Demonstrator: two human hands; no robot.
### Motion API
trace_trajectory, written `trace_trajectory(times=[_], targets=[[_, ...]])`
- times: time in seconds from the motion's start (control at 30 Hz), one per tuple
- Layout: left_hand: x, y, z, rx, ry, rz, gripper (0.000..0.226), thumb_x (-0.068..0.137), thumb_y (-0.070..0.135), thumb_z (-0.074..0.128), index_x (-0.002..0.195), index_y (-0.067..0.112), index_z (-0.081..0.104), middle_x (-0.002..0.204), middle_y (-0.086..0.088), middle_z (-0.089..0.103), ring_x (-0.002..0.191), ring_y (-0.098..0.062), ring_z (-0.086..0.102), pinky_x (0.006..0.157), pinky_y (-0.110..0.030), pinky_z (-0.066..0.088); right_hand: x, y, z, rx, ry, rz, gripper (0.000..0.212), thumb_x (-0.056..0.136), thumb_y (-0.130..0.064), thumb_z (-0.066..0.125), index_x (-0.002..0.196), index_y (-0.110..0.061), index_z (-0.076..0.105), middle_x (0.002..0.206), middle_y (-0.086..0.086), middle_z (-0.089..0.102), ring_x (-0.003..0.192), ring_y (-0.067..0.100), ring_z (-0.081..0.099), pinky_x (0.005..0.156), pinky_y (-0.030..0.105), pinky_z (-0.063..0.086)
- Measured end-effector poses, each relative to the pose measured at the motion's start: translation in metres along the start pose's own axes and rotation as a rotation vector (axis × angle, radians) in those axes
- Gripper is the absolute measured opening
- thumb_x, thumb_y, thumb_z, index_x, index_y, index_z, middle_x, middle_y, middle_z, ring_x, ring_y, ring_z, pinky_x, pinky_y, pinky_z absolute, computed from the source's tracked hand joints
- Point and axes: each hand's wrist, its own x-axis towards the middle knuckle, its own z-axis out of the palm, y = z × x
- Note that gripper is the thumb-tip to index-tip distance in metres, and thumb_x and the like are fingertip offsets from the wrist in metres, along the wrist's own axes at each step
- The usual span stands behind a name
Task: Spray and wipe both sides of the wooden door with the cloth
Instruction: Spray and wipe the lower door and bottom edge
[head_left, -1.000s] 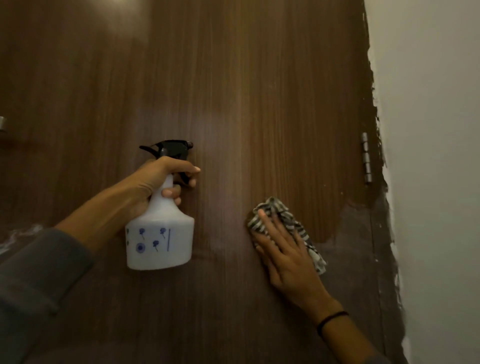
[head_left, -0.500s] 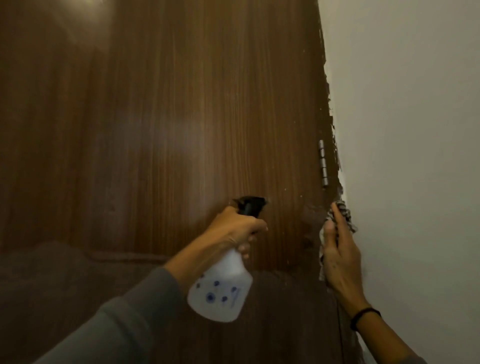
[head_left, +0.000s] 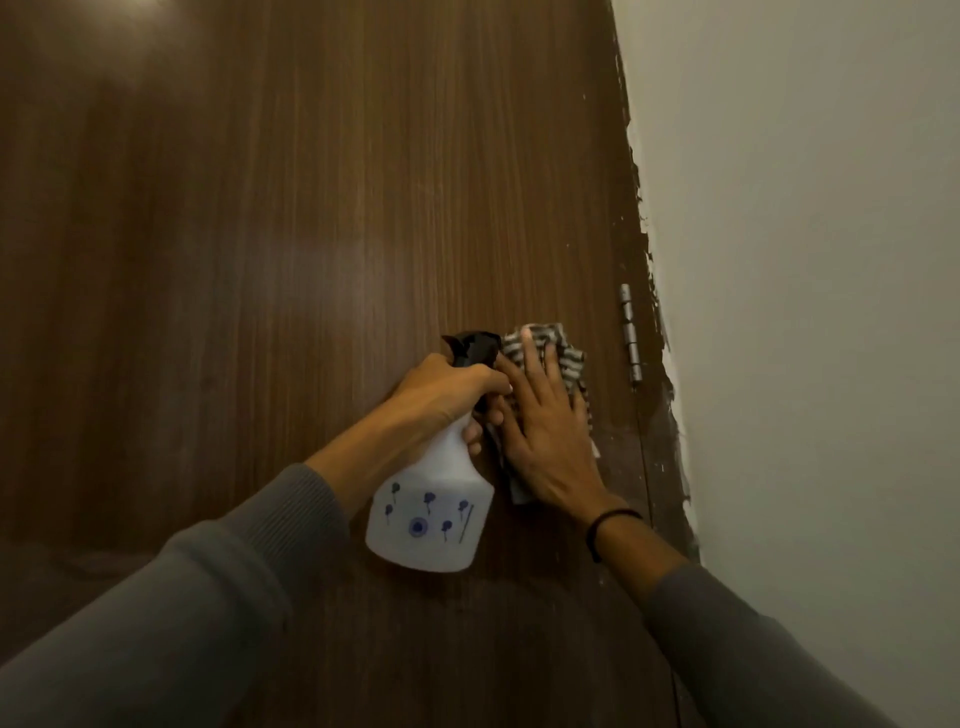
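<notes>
Wiping of one door face, in progress. The right hand (head_left: 545, 431), fingers straight, presses the striped cloth (head_left: 551, 344) flat against the door (head_left: 311, 208) just left of the hinge (head_left: 630, 332). The left hand (head_left: 447, 389), further left of the hinge, grips the spray bottle (head_left: 431, 514) by its neck. The other face is unseen and probably remains.
</notes>
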Motion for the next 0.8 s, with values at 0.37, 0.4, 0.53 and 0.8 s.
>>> trace_trajectory(times=[0.37,0.4,0.53,0.8], targets=[[0.024,-0.001,-0.006,-0.134,-0.095,-0.015,0.024,0.090,0.023,0.070,0.072,0.010,0.061,0.074,-0.009,0.068,0.039,-0.011,0.048,0.046,-0.023,0.049,0.101,0.059,-0.022,-0.013,0.285,0.268,0.054,0.108,-0.051,0.022,0.160,-0.034,0.020,0.170,-0.001,0.012,0.156,0.016,0.004,0.125,0.051,0.006],[0.024,-0.003,-0.007,-0.143,-0.103,-0.013,0.023,0.090,0.022,0.070,0.072,0.010,0.061,0.074,-0.009,0.068,0.038,-0.011,0.047,0.046,-0.023,0.049,0.086,0.060,-0.019,-0.013,0.293,0.261,0.055,0.107,-0.051,0.022,0.160,-0.034,0.021,0.169,-0.001,0.013,0.156,0.015,0.006,0.124,0.050,0.008],[0.022,-0.005,-0.007,-0.155,-0.110,-0.004,0.023,0.091,0.021,0.069,0.072,0.010,0.061,0.073,-0.009,0.068,0.038,-0.010,0.047,0.045,-0.022,0.049,-0.006,0.074,-0.004,0.030,0.247,0.218,0.053,0.106,-0.050,0.024,0.158,-0.040,0.020,0.168,-0.009,0.016,0.154,0.004,0.008,0.121,0.039,0.010],[0.014,0.000,-0.005,-0.151,-0.090,-0.014,0.023,0.092,0.020,0.069,0.073,0.009,0.061,0.068,-0.008,0.068,0.037,-0.010,0.048,0.046,-0.022,0.049,-0.103,0.099,-0.013,0.147,0.146,0.493,0.056,0.103,-0.055,0.031,0.155,-0.040,0.014,0.163,-0.016,0.008,0.152,0.007,0.007,0.121,0.031,0.005]])
